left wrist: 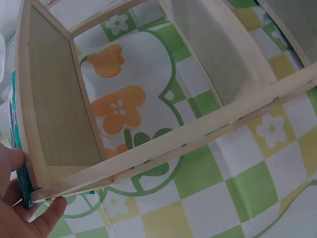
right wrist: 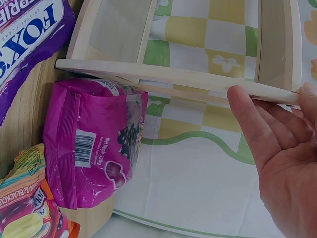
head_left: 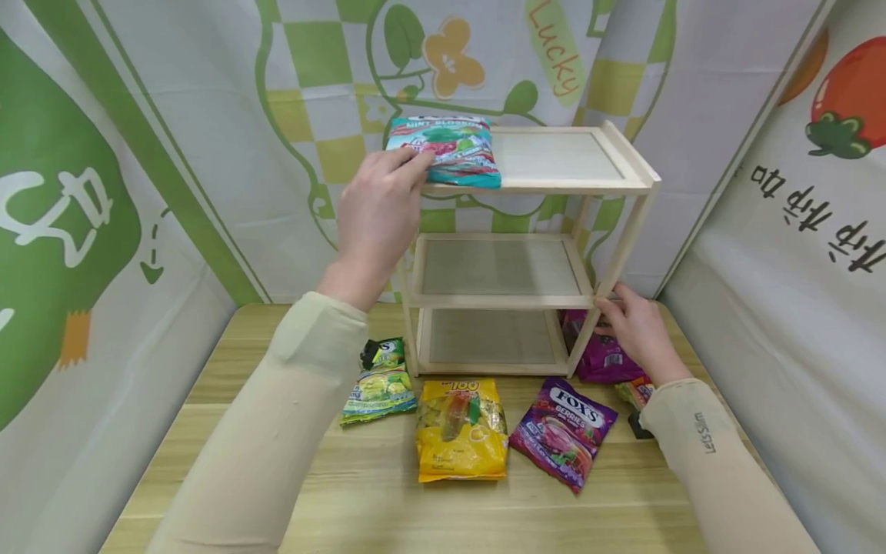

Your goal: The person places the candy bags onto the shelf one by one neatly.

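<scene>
A three-tier wooden shelf rack (head_left: 505,302) stands at the back of the table. On the left of its top tier lies a teal candy bag (head_left: 460,158) marked Mint Blossom. My left hand (head_left: 382,196) is at the upper left corner; in the left wrist view its fingers (left wrist: 52,215) bend about the corner of the frame and touch the bag's edge. My right hand (head_left: 640,331) grips the right front post near the middle tier, with fingers (right wrist: 245,114) against the wood in the right wrist view.
In front of the rack lie a green candy bag (head_left: 379,388), a yellow candy bag (head_left: 460,454) and a purple Fox's Berries bag (head_left: 564,435). A magenta bag (right wrist: 94,148) and an orange bag (right wrist: 29,203) sit at the rack's right. Printed cloth walls (head_left: 208,138) enclose the table.
</scene>
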`<state>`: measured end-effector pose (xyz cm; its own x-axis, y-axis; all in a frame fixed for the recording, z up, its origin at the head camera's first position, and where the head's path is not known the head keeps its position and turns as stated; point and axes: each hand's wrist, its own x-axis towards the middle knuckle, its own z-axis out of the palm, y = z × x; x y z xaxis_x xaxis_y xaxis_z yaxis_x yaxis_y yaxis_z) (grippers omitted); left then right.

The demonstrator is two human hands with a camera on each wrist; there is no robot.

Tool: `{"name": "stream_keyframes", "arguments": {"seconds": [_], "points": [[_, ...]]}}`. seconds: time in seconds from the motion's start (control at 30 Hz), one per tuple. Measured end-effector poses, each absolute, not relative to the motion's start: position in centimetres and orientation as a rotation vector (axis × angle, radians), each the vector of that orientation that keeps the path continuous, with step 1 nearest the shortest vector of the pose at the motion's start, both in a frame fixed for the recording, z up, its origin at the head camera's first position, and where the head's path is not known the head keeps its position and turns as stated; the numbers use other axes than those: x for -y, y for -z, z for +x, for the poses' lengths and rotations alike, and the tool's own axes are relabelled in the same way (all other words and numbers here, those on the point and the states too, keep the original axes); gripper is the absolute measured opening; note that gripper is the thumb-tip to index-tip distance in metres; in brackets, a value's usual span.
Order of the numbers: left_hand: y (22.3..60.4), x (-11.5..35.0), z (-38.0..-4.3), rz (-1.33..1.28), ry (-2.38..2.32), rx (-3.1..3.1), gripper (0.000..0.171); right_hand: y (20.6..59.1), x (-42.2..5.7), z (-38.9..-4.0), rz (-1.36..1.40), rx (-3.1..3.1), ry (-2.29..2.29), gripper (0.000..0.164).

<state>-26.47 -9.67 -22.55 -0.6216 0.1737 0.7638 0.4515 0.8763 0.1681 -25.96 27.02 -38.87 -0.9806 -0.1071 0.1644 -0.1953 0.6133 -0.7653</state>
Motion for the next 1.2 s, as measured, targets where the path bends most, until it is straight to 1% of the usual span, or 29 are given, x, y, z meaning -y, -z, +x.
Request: {"name": "stream_keyframes", "arguments": {"seconds": [0.27,0.37,0.6,0.77,0.87,1.0,1.2], "points": [[23.5,10.4,-26.3,-0.519,0.584,2.152,0.040,38.7,-27.0,-25.9,0.257,2.725,-1.313,0.041],[23.8,10.6,-26.1,-0.511,0.649,2.146,0.050,38.7,-27.0,-25.9,0.256,2.725,-1.313,0.041],[24.7,11.2,-25.9,-0.420,0.798,2.188,0.080,38.7,-26.9,-25.9,0.262,2.725,-1.309,0.042],[25.3,11.7,-25.9,-0.338,0.946,2.247,0.091,38.7,-26.9,-25.9,0.254,2.731,-1.309,0.041],[25.6,12.0,-25.8,-0.304,1.027,2.288,0.094,38.8,-26.9,-25.9,0.257,2.726,-1.308,0.040],[26.1,12.3,-25.8,-0.276,1.126,2.361,0.090,38.9,-27.0,-26.0,0.256,2.719,-1.310,0.039],[27.2,12.6,-25.8,-0.225,1.187,2.470,0.073,38.9,-26.9,-26.0,0.251,2.721,-1.307,0.039]]}}
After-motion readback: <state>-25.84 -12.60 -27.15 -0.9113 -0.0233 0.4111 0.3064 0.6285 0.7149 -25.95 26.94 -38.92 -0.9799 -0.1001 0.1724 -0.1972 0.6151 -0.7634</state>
